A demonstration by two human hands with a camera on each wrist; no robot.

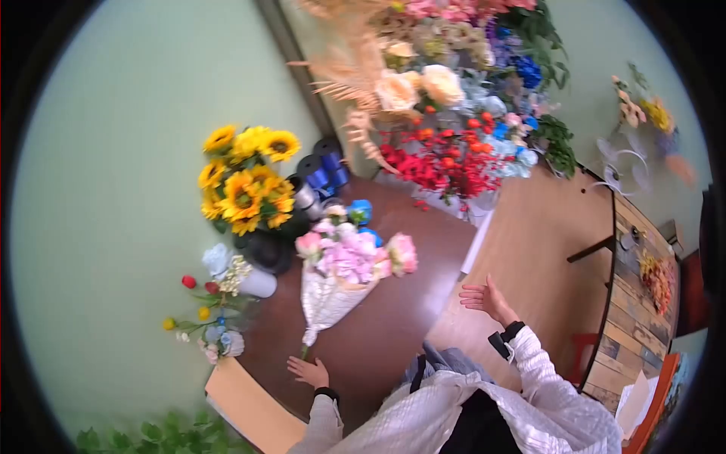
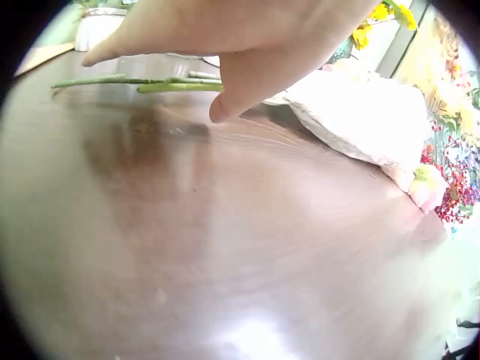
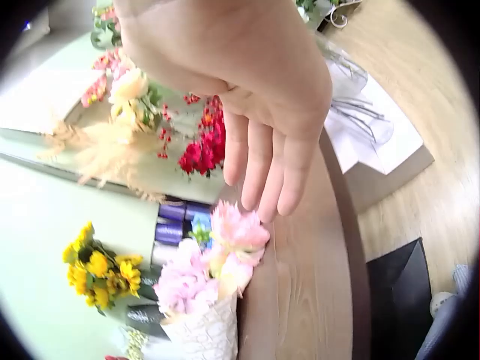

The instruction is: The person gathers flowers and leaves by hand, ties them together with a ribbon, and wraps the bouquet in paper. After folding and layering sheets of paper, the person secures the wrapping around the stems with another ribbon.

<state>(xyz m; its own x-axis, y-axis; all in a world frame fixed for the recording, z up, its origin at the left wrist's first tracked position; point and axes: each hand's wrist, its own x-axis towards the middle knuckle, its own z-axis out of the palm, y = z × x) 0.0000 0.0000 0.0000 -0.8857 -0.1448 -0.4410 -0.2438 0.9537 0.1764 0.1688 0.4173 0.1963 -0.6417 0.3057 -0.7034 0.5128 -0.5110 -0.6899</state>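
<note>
We see the brown worktop (image 1: 378, 325) filling the middle of the head view, its lower edge partly hidden by the person's clothing. At the upper centre, we find the flower display (image 1: 454, 113) of cream, red and blue blooms, cut off by the top of the frame, its lower stems mostly covered. The bouquet (image 1: 329, 299), pink and lilac flowers in a pale wrapper, lies on the worktop at the centre of the head view; in the left wrist view its wrapper is washed out by glare. Up and left of it, we see the sunflowers (image 1: 246, 189), whose dark container is hard to make out.

Our right hand (image 1: 491, 301) is at the right of centre, apart from the bouquet, its grip open and empty with the fingers extended; the right wrist view does not show its thumb. Our left hand (image 1: 308, 372) is at the lower centre, just beside the bouquet's tied end, its grip open with the fingers spread. In the left wrist view it hides part of the green stems (image 2: 180, 88), and we cannot tell whether it touches them. The blue spools (image 1: 329, 163), above the bouquet, are partly blocked by one another.
</note>
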